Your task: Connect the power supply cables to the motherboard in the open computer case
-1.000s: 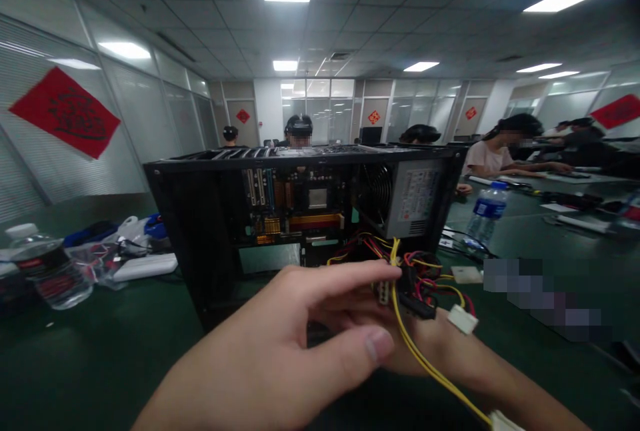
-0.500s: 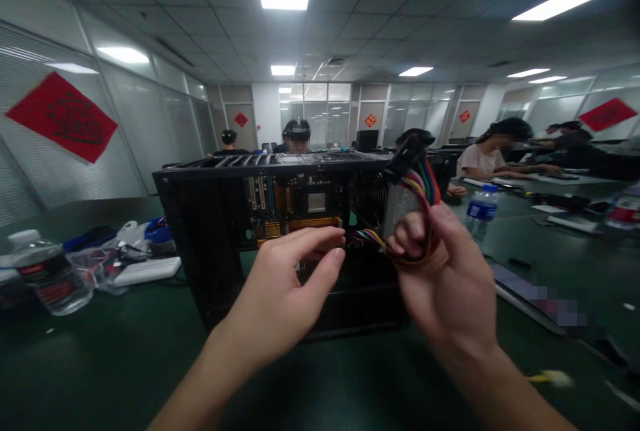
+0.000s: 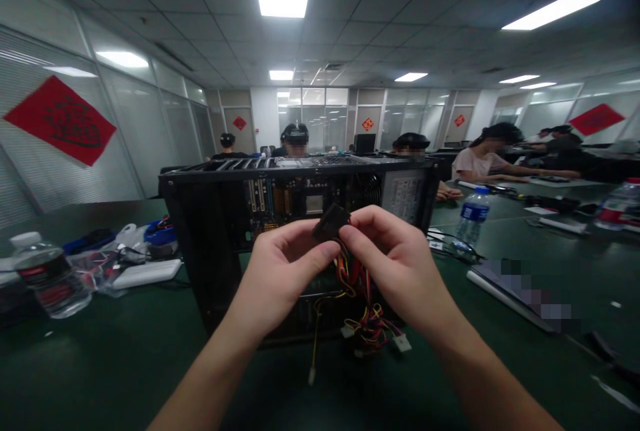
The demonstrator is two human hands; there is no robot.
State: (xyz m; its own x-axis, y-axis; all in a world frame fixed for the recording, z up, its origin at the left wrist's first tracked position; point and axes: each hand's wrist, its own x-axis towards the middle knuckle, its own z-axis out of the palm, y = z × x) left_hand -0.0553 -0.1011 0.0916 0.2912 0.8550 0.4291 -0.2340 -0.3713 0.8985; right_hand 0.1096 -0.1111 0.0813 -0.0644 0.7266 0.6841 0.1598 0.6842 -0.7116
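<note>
While my left hand and right hand both pinch the black connector at frame centre, before the computer case, I judge it light and rigid. Its wires hang soft below, so I grip the plastic body.

Left hand and right hand hide the lower part of the black connector (only 1 end shows).
</note>
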